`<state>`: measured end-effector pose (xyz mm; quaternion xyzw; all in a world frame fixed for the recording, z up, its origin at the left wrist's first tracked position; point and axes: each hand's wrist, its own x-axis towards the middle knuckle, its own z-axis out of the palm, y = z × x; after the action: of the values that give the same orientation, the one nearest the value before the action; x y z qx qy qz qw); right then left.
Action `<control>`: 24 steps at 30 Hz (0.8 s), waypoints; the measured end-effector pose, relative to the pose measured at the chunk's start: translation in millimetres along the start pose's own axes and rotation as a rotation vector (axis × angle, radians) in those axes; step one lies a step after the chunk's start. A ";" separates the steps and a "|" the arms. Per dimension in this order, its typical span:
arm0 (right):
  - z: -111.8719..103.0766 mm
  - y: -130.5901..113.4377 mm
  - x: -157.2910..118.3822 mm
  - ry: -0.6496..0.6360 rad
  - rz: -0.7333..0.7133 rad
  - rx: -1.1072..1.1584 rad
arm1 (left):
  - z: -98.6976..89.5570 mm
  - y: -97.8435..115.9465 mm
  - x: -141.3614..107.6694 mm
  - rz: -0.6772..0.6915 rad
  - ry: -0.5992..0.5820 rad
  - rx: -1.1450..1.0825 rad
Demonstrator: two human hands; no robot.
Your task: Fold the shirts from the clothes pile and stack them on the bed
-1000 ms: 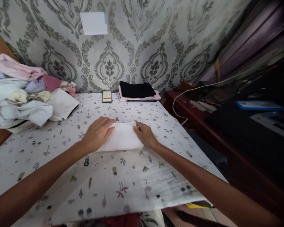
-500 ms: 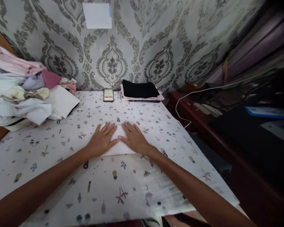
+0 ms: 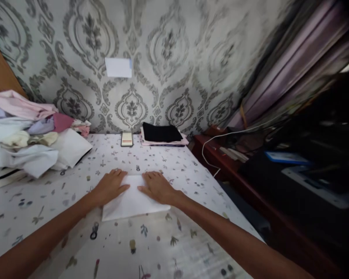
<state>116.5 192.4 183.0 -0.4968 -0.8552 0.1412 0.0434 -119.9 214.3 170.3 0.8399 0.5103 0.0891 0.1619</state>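
A folded white cloth lies on the patterned bed sheet in front of me. My left hand rests on its far left part, palm down, thumb apart from the bent fingers. On the far right part lies my right hand, also palm down, its thumb pointing toward the left hand. White fabric shows between the two hands and on the near side of them. The fingertips of both hands are at the cloth's far edge, and neither hand visibly grips it.
A heap of mixed clothes sits at the left. By the wall are a phone and a folded stack with a black cloth on top. A white cable runs over the reddish-brown furniture at the right.
The camera view has tilted up, so the wall shows more. My hands have moved slightly apart, their fingers look more bent, and more of the white cloth shows on the near side.
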 end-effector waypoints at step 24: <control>-89.1 83.2 59.8 0.379 0.366 1.777 | 6.0 -13.3 -24.8 -0.154 0.419 -0.513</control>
<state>175.2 300.5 240.6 -0.4231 -0.3198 0.6661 0.5245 -140.5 196.9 160.3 0.6942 0.5555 0.3727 0.2657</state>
